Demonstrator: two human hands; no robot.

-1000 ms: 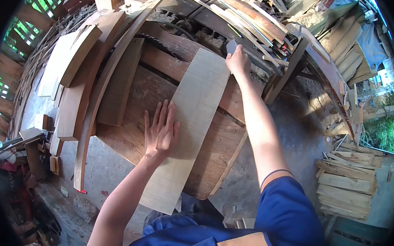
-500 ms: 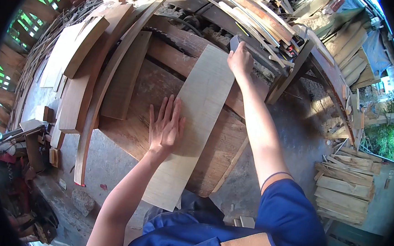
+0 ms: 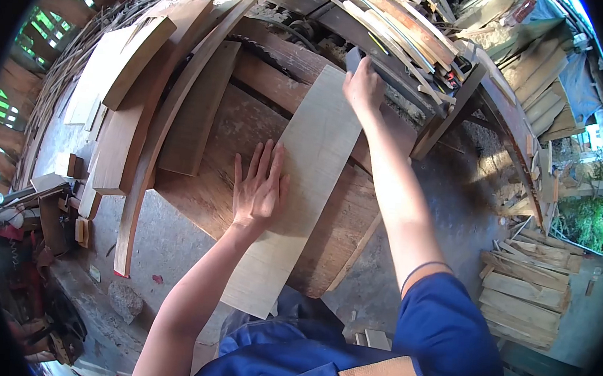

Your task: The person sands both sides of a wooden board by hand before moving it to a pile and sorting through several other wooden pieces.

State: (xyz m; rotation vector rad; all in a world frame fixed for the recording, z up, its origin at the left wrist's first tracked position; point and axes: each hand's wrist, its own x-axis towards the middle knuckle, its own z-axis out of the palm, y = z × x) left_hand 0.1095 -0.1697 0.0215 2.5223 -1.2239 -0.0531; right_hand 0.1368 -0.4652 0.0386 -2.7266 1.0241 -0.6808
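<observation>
A long pale board lies at a slant across a worn brown wooden work surface. My left hand rests flat on the board's left edge, fingers stretched and slightly spread. At the board's far right corner, my right hand is closed around a grey block; its lower part is hidden by my fingers. Just behind that hand, a dark grey bar runs off to the right. The board's near end reaches my lap.
Thick planks and a long curved strip lie to the left. Thin wood strips are piled at the back. A dark toothed edge shows beyond the surface. Cut boards are stacked on the floor at right.
My right hand and the grey block have shifted slightly left, closer to the board's far corner. My left hand stays flat on the board. The whole view has moved a little.
</observation>
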